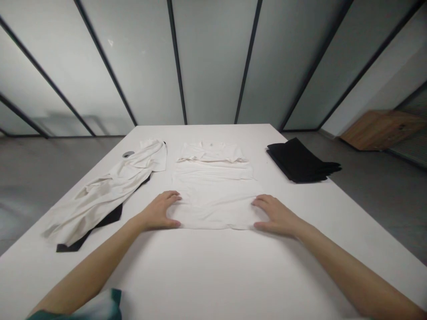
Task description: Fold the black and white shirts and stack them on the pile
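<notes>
A white shirt (213, 195) lies on the table in front of me, partly folded, with its collar at the far end and a crosswise fold below it. At its near left corner rests my left hand (162, 211), thumb and fingers apart, the tips touching the cloth. My right hand (275, 217) is at the near right corner in the same way, thumb spread from the fingers. Neither hand has cloth visibly pinched in it. The shirt's near edge runs fairly straight between the two thumbs.
To the left, more white garments (116, 186) lie loosely over a black cloth (110, 218), near a grey round disc (128, 154) in the table. A stack of folded black cloth (300, 162) sits at the right edge of the white table (213, 275). Frosted glass panels stand behind.
</notes>
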The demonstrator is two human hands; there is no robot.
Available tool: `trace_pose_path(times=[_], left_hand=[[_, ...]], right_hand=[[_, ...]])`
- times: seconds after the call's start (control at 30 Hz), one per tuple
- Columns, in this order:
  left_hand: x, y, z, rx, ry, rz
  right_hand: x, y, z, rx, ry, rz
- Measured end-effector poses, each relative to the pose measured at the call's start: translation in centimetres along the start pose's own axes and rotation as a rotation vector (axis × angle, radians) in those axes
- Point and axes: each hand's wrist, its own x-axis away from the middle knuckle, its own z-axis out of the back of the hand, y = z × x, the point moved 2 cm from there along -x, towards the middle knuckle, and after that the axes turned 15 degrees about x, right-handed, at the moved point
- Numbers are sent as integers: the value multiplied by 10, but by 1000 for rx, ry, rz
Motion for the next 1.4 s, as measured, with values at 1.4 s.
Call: trace_pose_path(times=[1.4], left_hand=[[-88,-38,20,428,471,393]], right_hand=[[-111,47,-9,-281,296,-422]])
